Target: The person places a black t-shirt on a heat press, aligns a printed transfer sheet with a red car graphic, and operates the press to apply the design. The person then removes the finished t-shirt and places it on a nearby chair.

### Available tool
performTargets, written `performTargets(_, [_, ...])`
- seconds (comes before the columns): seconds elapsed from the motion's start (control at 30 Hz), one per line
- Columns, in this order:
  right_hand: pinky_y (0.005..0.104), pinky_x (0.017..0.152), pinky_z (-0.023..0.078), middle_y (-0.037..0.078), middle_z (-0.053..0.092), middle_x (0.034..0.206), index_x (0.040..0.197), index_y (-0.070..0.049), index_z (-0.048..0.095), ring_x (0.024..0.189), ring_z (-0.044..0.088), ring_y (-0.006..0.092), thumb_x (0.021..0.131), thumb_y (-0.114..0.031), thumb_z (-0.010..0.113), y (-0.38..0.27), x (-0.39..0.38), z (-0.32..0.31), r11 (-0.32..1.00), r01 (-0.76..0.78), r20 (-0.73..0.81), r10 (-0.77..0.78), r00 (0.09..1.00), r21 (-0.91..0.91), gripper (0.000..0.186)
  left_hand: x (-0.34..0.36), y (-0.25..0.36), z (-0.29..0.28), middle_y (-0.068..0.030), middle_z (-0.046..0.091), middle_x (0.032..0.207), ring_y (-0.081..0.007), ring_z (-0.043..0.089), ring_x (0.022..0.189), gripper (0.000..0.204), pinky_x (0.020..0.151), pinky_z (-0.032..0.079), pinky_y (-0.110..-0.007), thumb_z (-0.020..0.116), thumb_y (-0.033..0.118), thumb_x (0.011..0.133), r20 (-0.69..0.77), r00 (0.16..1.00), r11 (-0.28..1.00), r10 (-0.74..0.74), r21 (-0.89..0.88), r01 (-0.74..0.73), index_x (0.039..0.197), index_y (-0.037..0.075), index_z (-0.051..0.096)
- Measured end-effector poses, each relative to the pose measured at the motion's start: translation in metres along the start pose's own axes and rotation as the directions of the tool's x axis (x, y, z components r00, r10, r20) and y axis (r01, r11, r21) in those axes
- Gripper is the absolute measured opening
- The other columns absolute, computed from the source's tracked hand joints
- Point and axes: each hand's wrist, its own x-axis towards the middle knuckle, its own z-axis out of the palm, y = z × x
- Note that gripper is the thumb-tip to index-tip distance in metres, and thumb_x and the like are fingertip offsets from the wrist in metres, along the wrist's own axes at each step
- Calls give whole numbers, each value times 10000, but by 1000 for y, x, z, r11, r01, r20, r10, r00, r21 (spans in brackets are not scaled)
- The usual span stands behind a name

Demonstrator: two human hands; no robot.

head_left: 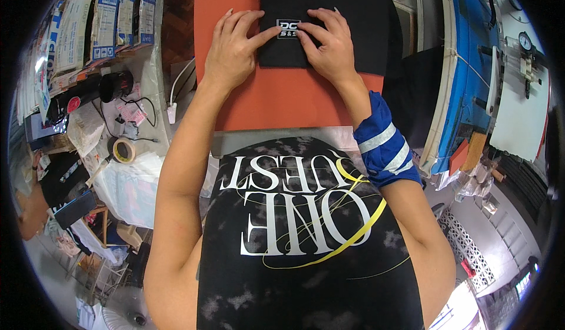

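A small black label [288,29] with white lettering lies on folded black fabric [282,56], which is spread over an orange-red padded board [259,109]. My left hand [235,45] rests at the fabric's left edge, its fingers stretched out and its thumb at the label's left side. On the opposite side, my right hand [332,47] lies on the fabric with fingers apart. Its index finger and thumb touch the right edge of the label. Neither hand grips anything that I can see. A blue sleeve with pale reflective stripes [385,145] is bunched on my right forearm.
Boxes [106,27] stand on the left, above a cluttered table with a roll of tape [123,150] and cables. To the right is a blue machine [462,77] with a pressure gauge [525,42]. Another person's arm [34,206] shows at the far left.
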Motion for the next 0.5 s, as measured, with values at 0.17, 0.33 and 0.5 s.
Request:
performTargets(0.17, [529, 1138, 410, 109, 713, 1198, 985, -115, 810, 1193, 625, 322, 851, -212, 777, -1, 0, -1, 1000, -3, 7, 3, 1000, 3, 168, 1, -1, 0, -64, 607, 1369, -286, 530, 1310, 567, 1188, 349, -512, 606, -29, 819, -37, 999, 1000, 9, -17, -9, 1266, 297, 731])
performTargets(0.33, [530, 1138, 409, 105, 716, 1191, 983, -117, 810, 1195, 624, 319, 852, -214, 776, 0, 0, 0, 1000, -11, 9, 11, 1000, -9, 166, 1, -1, 0, -56, 616, 1347, -270, 544, 1291, 576, 1179, 361, -509, 617, -35, 801, -53, 998, 1000, 16, -12, -16, 1254, 302, 734])
performTargets(0.5, [528, 1142, 405, 105, 716, 1192, 981, -117, 810, 1199, 622, 317, 853, -216, 776, -1, 0, 0, 1000, -10, 8, 10, 1000, -7, 165, 0, -1, 0, -77, 593, 1409, -303, 511, 1345, 562, 1206, 332, -512, 583, -30, 846, -6, 1000, 1000, -7, -18, 7, 1279, 295, 735])
